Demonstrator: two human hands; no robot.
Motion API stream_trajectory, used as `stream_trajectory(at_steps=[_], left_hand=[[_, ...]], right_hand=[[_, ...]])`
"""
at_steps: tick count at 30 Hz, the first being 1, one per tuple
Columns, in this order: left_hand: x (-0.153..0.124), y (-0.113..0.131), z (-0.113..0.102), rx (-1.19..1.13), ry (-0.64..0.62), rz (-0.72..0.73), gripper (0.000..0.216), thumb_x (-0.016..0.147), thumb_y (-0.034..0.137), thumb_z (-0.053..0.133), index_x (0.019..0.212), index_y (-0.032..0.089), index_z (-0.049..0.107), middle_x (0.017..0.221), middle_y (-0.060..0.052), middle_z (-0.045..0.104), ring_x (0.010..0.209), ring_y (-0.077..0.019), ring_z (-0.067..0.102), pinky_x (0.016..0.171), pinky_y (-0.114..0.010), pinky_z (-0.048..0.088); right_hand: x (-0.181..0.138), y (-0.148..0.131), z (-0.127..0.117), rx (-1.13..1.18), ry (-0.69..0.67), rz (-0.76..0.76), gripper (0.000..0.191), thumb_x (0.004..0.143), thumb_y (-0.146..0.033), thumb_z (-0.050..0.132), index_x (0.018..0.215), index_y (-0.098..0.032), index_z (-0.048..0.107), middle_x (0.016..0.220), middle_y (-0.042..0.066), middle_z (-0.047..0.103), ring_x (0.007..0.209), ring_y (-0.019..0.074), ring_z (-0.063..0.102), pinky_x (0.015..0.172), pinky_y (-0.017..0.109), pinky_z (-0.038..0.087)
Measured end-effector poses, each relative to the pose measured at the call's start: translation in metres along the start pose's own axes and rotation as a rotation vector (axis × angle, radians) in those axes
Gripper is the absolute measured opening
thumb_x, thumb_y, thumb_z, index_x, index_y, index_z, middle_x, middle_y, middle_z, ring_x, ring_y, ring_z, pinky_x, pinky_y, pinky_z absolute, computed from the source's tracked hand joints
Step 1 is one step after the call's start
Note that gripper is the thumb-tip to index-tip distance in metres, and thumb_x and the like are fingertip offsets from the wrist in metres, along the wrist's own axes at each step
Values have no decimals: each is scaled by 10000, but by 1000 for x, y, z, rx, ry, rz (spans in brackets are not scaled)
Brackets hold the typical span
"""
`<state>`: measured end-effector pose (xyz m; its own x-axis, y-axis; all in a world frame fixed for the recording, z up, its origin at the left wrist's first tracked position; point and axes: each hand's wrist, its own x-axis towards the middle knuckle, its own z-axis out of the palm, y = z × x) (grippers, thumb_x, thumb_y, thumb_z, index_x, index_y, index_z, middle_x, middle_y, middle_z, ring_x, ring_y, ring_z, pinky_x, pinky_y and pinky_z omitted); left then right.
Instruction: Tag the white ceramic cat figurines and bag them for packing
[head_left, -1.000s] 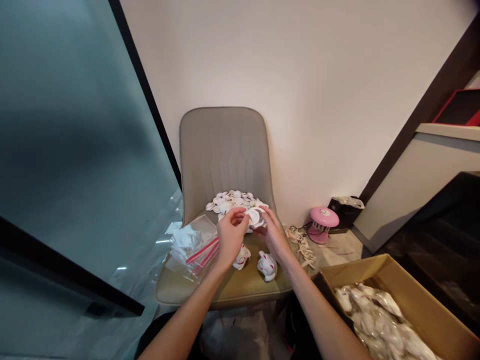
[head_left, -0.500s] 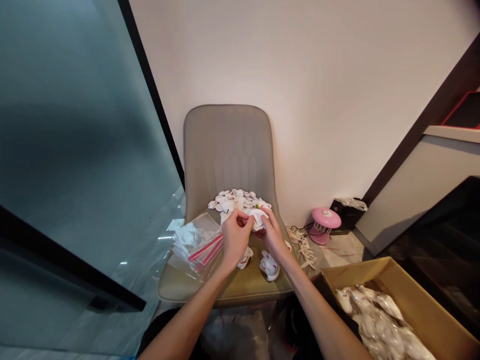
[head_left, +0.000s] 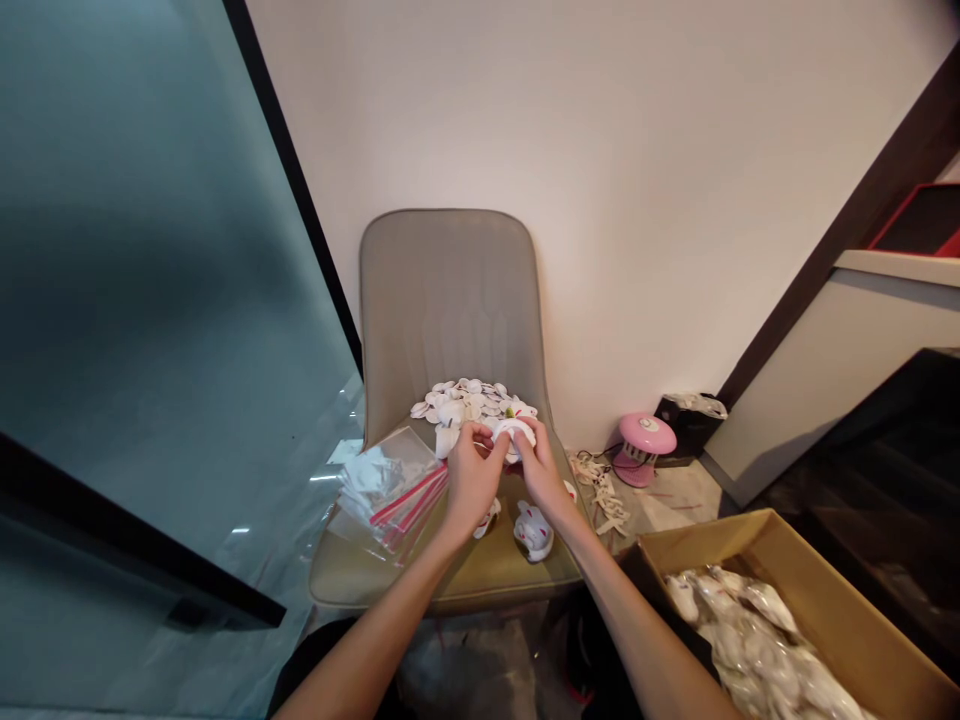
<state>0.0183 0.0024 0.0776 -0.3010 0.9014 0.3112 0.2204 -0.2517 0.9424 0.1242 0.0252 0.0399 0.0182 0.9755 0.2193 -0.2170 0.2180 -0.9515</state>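
Observation:
Above the chair seat, my left hand (head_left: 476,475) and my right hand (head_left: 541,468) meet around a small white figurine (head_left: 514,430), its exact kind partly hidden by my fingers. Both hands are closed on it, thumbs pressing its upper side. Behind them lies a heap of white round discs (head_left: 469,392), with more white figurines at its near edge. A white figurine with pink marks (head_left: 533,532) sits on the seat below my right hand. Another (head_left: 488,518) is half covered by my left wrist. Clear zip bags with red strips (head_left: 409,505) lie left of my left hand.
The grey-beige chair (head_left: 450,290) stands against the wall. On the right, a cardboard box (head_left: 780,530) holds plastic-wrapped white pieces (head_left: 757,640). A pink mushroom-shaped lamp (head_left: 645,447) and white strips (head_left: 609,505) are on the floor. A glass panel (head_left: 150,300) rises on the left.
My left fingers have shifted slightly around the white figurine, and my right thumb now presses further over its top. The whole view has moved a little, so everything sits slightly further left.

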Motion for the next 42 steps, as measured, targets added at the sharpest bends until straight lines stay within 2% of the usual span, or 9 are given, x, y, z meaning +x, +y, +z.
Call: stream_trajectory(at_steps=[4,8,16,27,36,42], left_hand=[[0,1,1,-22,-39,22,250,827,403,643,940,191,573,829,-16,636,635,-135,593,572,-245,469],[-2,4,1,-4,-58,24,228,829,388,642,924,192,574,811,-8,630,631,-133,590,576,-242,470],[-4,7,3,-19,-76,15,221,827,382,647,905,192,566,814,-3,628,629,-126,580,585,-233,458],[-4,4,2,11,-61,31,210,839,369,631,929,197,553,835,-1,621,637,-127,583,595,-238,459],[-4,2,0,-51,-90,-2,216,834,381,632,913,201,542,829,5,616,637,-124,589,599,-238,472],[0,-4,2,-158,-122,-98,264,784,404,668,891,207,528,855,1,634,647,-124,595,621,-246,481]], right_hand=[[0,-1,-1,31,-20,14,402,884,-519,550,1188,-263,492,1126,52,637,965,224,629,780,349,533],[1,-2,-2,72,-19,90,405,891,-561,505,1178,-276,487,1069,43,661,881,218,642,655,313,515],[4,0,-3,55,14,134,411,894,-614,460,1141,-287,488,929,11,639,691,188,593,525,275,429],[7,7,2,158,12,149,376,883,-609,481,1073,-284,492,880,-9,607,685,174,568,501,249,392],[5,3,0,-32,19,28,379,888,-604,483,1067,-270,504,949,28,634,796,212,607,597,303,453],[5,3,-1,-25,28,29,353,870,-575,516,1054,-275,531,1003,47,652,840,235,610,594,313,457]])
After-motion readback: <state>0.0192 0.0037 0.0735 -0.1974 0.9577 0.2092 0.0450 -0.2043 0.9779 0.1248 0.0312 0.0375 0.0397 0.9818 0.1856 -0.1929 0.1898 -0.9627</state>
